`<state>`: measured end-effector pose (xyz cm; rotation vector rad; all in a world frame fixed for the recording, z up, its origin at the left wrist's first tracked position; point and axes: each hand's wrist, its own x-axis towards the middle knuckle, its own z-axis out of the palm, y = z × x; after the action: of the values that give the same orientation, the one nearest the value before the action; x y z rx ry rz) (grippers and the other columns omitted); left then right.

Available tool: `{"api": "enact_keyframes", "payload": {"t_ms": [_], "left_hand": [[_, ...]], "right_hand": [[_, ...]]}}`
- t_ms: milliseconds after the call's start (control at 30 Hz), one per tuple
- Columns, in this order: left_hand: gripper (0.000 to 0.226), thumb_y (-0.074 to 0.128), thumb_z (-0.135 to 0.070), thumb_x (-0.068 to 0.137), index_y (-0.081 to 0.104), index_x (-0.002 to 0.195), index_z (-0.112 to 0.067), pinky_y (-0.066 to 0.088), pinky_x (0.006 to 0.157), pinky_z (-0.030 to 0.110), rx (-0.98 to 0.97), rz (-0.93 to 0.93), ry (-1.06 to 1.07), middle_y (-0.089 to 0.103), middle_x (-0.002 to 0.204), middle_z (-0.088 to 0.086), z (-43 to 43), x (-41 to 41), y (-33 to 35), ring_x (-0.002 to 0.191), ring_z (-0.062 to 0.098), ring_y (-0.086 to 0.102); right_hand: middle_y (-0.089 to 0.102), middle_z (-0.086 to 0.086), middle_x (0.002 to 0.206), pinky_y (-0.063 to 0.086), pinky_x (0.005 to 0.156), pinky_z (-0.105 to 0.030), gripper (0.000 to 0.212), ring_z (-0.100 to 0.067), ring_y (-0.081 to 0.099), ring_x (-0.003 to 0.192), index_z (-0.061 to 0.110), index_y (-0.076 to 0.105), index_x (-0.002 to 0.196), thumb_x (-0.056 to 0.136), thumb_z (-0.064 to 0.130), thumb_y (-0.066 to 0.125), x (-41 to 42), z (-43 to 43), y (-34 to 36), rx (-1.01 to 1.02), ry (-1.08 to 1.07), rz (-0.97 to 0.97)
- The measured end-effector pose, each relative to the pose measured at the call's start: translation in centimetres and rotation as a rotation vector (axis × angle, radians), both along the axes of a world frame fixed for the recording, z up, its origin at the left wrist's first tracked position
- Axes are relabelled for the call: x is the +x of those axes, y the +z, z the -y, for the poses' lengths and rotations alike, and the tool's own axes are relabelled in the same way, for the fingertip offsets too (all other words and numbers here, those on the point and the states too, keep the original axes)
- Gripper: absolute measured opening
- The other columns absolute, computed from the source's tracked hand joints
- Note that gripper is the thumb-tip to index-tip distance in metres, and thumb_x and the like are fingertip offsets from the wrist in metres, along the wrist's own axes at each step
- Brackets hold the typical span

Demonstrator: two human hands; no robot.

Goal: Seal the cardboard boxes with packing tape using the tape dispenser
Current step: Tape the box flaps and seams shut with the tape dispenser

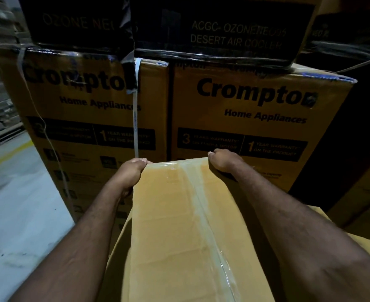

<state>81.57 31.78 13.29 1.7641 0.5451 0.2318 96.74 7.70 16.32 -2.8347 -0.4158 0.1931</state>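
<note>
A plain brown cardboard box fills the lower middle of the head view, with a strip of clear packing tape running along its centre seam toward me. My left hand grips the box's far left corner, fingers curled over the edge. My right hand grips the far right corner the same way. A second brown box lies under it, showing at the left and right. No tape dispenser is in view.
Two large printed appliance cartons stand stacked right behind the box, one with a white strap. Dark cartons sit on top of them. Grey floor with a yellow line lies to the left.
</note>
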Motion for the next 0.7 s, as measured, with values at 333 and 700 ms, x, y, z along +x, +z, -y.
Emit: {"api": "enact_keyframes", "payload": {"t_ms": [333,700], "left_hand": [[0.042,0.038,-0.039,0.110,0.044,0.150,-0.027,0.046,0.061,0.022,-0.225,0.010,0.077,0.056,0.133,-0.005,2.3,-3.1,0.2,0.097,0.013,0.059],[0.022,0.047,-0.033,0.108,0.057,0.118,-0.016,0.051,0.061,0.031,-0.279,0.016,0.167,0.070,0.093,0.006,5.6,-7.1,0.8,0.081,0.023,0.068]], "right_hand": [[-0.020,-0.007,0.165,-0.016,0.113,-0.069,0.078,-0.031,-0.023,0.150,0.034,-0.008,0.158,0.095,0.074,0.012,-3.9,-0.6,-0.2,-0.271,0.117,0.080],[0.002,-0.004,0.168,-0.002,0.119,-0.065,0.062,-0.023,-0.001,0.155,0.012,0.012,0.160,0.108,0.046,0.020,-17.6,1.6,0.7,-0.302,0.398,0.036]]}}
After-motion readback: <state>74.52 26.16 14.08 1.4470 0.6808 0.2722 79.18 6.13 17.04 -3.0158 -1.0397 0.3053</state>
